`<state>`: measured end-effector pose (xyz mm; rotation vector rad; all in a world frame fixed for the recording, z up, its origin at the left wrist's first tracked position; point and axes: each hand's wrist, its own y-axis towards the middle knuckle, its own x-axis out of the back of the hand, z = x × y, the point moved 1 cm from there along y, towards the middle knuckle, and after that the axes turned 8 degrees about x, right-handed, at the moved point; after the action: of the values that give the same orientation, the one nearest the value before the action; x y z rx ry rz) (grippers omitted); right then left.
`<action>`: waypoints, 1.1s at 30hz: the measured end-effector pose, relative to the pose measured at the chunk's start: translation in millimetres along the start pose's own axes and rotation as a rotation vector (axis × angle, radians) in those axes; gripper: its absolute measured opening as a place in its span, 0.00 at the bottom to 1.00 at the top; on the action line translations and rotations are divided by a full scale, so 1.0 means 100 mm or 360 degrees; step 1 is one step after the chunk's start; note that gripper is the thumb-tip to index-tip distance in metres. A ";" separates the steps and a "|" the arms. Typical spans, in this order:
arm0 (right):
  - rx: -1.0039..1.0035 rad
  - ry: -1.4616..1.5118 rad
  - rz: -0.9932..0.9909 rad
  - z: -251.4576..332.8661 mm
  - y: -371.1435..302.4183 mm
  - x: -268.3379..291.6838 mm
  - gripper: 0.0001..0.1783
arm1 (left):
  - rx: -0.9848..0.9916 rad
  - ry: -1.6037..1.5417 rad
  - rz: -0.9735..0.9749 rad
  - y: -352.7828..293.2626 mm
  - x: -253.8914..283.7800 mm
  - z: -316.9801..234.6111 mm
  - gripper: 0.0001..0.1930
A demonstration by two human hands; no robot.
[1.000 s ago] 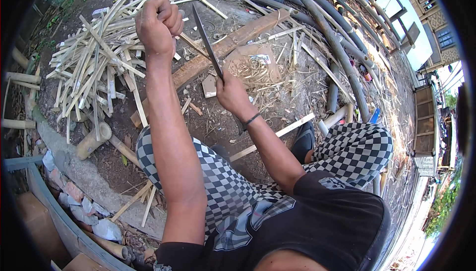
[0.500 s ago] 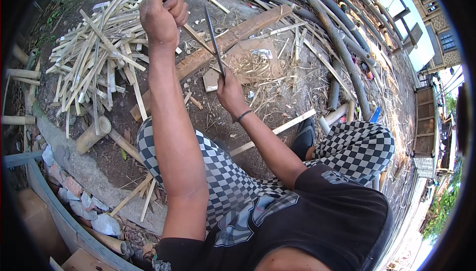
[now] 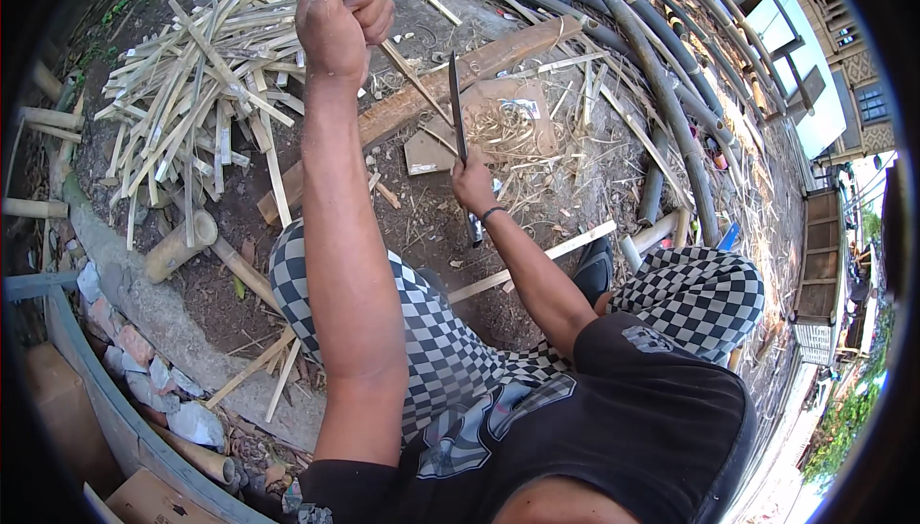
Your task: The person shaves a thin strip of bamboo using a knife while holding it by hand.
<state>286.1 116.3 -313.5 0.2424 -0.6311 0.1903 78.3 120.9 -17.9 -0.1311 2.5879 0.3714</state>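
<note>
My left hand [image 3: 340, 18] is raised at the far side, closed on one end of a thin bamboo strip [image 3: 410, 76]. The strip slants down to the right, toward the knife. My right hand [image 3: 471, 186] grips a long dark-bladed knife [image 3: 456, 102], its blade pointing away from me and its handle end showing below my fist. The blade crosses the strip; whether its edge touches cannot be made out. Beneath lies a squared wooden beam [image 3: 522, 50]. Just past the knife, a brown board [image 3: 537, 146] bears curly shavings [image 3: 503, 129].
A large heap of split bamboo strips [image 3: 206, 93] lies at the far left. Dark poles [image 3: 652, 64] stretch along the far right. A bamboo segment [image 3: 177, 251] rests near my left knee. One pale strip [image 3: 537, 261] lies between my legs.
My right hand and the knife have shifted right and a little nearer to me, and the knife's handle end now shows. My left hand still holds the strip.
</note>
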 end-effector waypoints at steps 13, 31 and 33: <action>-0.0191 -0.0214 0.0250 -0.29 -0.18 -0.10 0.14 | -0.0017 0.0015 -0.0106 0.02 0.01 0.02 0.21; -0.0357 -0.0287 0.0583 -0.56 -0.47 0.17 0.21 | -0.0248 0.0048 -0.0467 0.02 0.03 0.03 0.21; -0.0340 -0.0361 0.0685 -0.47 -0.50 0.28 0.24 | -0.0272 0.0058 -0.0555 0.05 -0.04 0.08 0.21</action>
<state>346.6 84.4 -342.0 -0.0835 -0.9192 0.5107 84.7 128.1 -21.2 -0.6437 2.5007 0.4605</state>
